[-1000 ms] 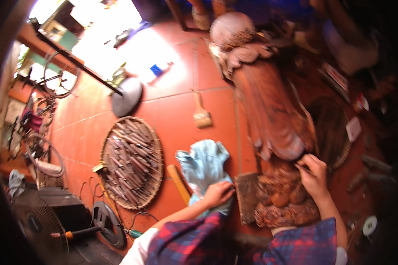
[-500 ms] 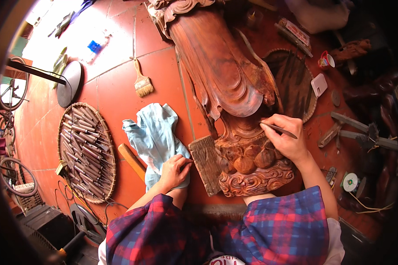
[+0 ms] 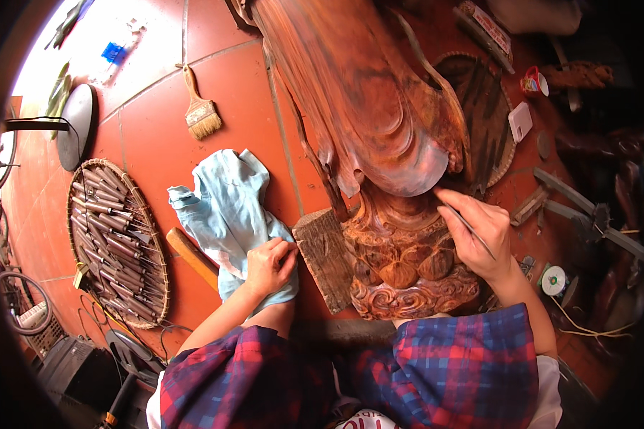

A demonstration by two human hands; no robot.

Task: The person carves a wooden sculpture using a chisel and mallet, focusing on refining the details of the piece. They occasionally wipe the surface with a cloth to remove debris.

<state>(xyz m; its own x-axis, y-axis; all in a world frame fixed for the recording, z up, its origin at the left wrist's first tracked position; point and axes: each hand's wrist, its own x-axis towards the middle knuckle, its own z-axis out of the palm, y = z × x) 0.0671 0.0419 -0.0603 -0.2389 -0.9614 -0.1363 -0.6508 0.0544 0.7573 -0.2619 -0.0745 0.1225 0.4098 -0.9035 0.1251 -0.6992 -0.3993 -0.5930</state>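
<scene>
A large reddish-brown wood carving (image 3: 379, 107) lies lengthwise in front of me, its smooth draped folds farther off. Its near end is a base (image 3: 408, 275) cut with round bosses and swirls. My right hand (image 3: 479, 232) pinches a slim, dark, stick-like tool (image 3: 479, 239) just right of the carving's narrow neck; the tool's working tip is hidden by the fingers. My left hand (image 3: 270, 266) is closed on the near part of a crumpled light blue cloth (image 3: 232, 193), by my leg; what its fingers hold, if anything, is hidden. A rough wood block (image 3: 324, 261) touches the base's left side.
To the left, a round woven tray (image 3: 166, 286) bears many wood-handled carving tools (image 3: 111, 236). A flat paintbrush (image 3: 203, 118) and a wooden handle (image 3: 192, 257) lie on the red tiled floor. Right of the carving are another woven tray (image 3: 509, 154), a red cup (image 3: 534, 82) and a wire spool (image 3: 553, 280).
The view has shifted, so the carving and floor things sit differently in it. My right hand has the tool tilted more steeply. My left hand stays by the cloth, its fingers curled.
</scene>
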